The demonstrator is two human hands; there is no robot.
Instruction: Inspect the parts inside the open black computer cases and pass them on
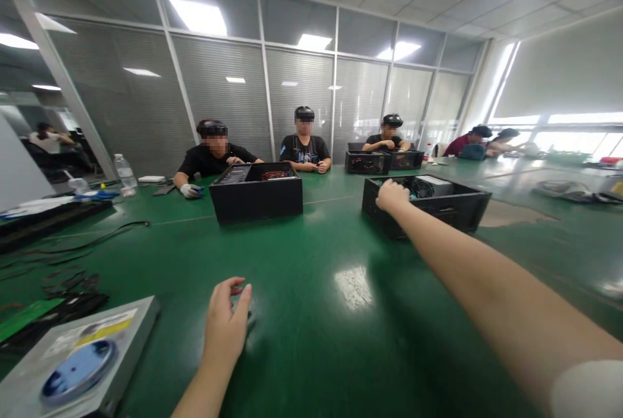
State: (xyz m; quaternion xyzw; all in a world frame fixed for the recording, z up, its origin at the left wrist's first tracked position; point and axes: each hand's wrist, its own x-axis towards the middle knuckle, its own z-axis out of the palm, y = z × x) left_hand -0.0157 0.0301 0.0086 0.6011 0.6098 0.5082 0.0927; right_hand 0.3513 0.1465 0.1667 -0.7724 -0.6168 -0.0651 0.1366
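Note:
My right hand [393,195] is stretched far forward to a black computer case [438,210], which lies with its open side up. Its fingers are closed over the near-left rim of the case, and the fingertips are partly hidden. Inside the case a round fan [422,188] shows. My left hand [228,319] hovers over the green table [296,275] with nothing in it, fingers loosely bent and the thumb apart. To its left lies a flat silver metal drive [131,340] with a yellow label and a round blue dish [78,372] on top.
A second open black case [257,200] stands across the table, near a person [219,152] wearing a glove. Two more people sit further along, with more cases [367,162] beside them. Cables [97,243], a green circuit board [29,319] and a plastic bottle [125,174] are at the left.

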